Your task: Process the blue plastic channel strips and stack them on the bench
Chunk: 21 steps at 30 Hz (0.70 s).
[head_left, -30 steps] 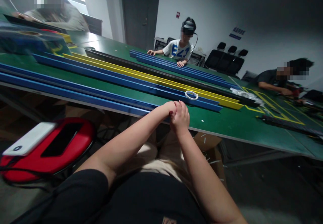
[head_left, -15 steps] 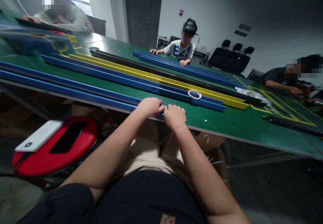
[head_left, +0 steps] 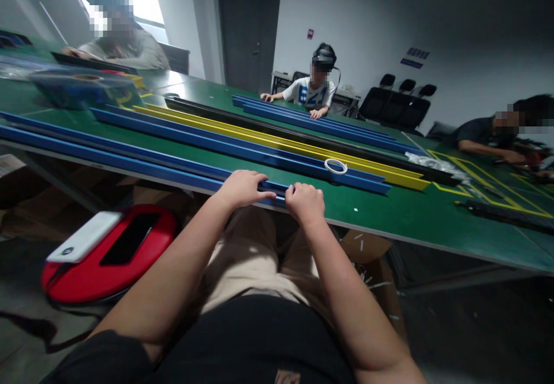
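Note:
A long blue channel rail lies along the near edge of the green table, running from the far left to my hands. My left hand rests over the rail with its thumb spread away from the fingers. Close to the rail's right end, my right hand is closed around it, fingers curled. A short stretch of rail shows between the two hands. Beyond it lies another blue rail, with a white ring resting on its right part.
Yellow rails and a black rail lie farther back. A co-worker touches more blue rails opposite; other people sit left and right. A red stool at lower left holds a phone and a white device.
My left hand has slid left along the rail, away from my right hand, and its thumb has spread. My right hand stays closed near the rail's end. The view has shifted slightly.

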Each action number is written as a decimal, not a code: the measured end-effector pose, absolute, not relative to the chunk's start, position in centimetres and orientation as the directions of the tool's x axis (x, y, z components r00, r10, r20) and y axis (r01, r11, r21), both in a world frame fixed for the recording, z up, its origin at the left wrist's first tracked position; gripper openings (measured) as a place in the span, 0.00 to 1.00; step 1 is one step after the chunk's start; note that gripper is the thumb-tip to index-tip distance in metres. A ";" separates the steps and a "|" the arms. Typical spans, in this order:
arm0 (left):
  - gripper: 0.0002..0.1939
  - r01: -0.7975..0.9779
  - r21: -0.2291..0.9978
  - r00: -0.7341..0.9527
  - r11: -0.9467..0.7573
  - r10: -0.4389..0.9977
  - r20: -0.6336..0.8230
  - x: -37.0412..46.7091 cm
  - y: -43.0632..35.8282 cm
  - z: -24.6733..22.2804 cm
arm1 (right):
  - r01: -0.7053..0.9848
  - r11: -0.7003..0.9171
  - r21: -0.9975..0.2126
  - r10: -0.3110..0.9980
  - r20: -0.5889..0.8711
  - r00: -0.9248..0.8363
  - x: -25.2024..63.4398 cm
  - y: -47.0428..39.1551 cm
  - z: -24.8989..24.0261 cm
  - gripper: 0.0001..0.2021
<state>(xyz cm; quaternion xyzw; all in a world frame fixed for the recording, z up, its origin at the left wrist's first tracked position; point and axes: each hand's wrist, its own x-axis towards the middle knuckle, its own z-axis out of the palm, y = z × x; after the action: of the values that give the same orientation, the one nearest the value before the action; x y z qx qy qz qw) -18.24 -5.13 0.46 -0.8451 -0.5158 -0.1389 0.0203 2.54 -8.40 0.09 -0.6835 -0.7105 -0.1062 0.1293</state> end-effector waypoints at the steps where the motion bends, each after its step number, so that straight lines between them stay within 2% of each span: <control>1: 0.40 0.876 0.111 0.435 -0.469 0.869 0.237 -19.2 -4.9 0.5 | 0.999 0.040 -0.024 0.944 0.328 -0.030 2.7 -8.2 0.1 0.22; 6: 0.43 0.785 0.163 0.569 -0.598 0.799 0.194 -21.6 -3.5 0.6 | 1.000 -0.028 0.003 0.956 0.292 0.026 7.8 -7.0 0.4 0.22; 13: 0.43 0.844 0.078 0.517 -0.531 0.844 0.144 -17.8 -2.4 0.4 | 0.997 -0.067 0.043 0.957 0.285 0.053 23.0 -8.3 0.5 0.21; 18: 0.36 0.822 -0.021 0.556 -0.570 0.794 0.245 -11.6 -3.5 -0.1 | 0.969 -0.242 -0.038 0.945 0.216 0.245 31.0 -9.4 0.5 0.19; 21: 0.35 0.802 -0.024 0.578 -0.596 0.767 0.278 -7.6 -4.1 -0.5 | 0.947 -0.318 -0.041 0.931 0.177 0.320 32.1 -9.4 0.7 0.22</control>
<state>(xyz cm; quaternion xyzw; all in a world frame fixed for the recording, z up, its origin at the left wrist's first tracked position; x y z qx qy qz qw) -7.56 -4.14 -0.45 -0.8853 -0.4432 -0.1200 0.0737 32.15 -9.36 0.70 -0.8094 -0.5801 -0.0603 0.0684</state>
